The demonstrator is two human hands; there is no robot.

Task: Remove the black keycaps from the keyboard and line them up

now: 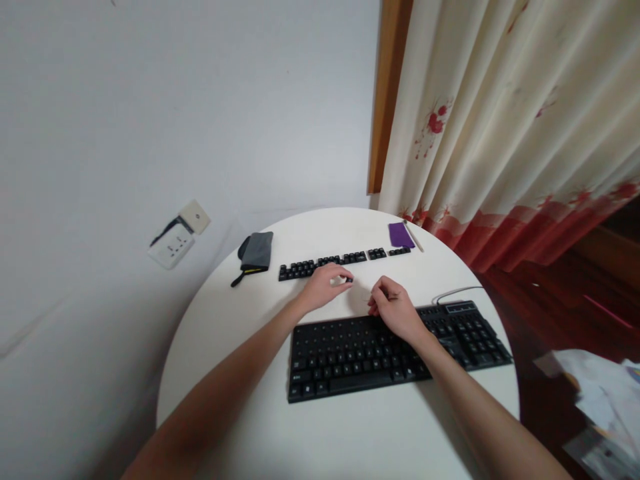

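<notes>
A black keyboard (350,357) lies on the round white table (325,433), with many keys taken off its left part. Behind it, rows of loose black keycaps (320,265) are lined up. My left hand (325,287) rests beside those rows, its fingers pinched on a small black keycap (349,280). My right hand (395,308) hovers over the keyboard's back edge with its fingers curled together; what they hold is too small to make out.
A grey pouch with a black strap (256,253) lies at the table's back left. A purple cloth (400,235) and a thin stick (414,237) lie at the back right. The keyboard's cable (453,292) runs off right. Curtain and scattered papers are to the right.
</notes>
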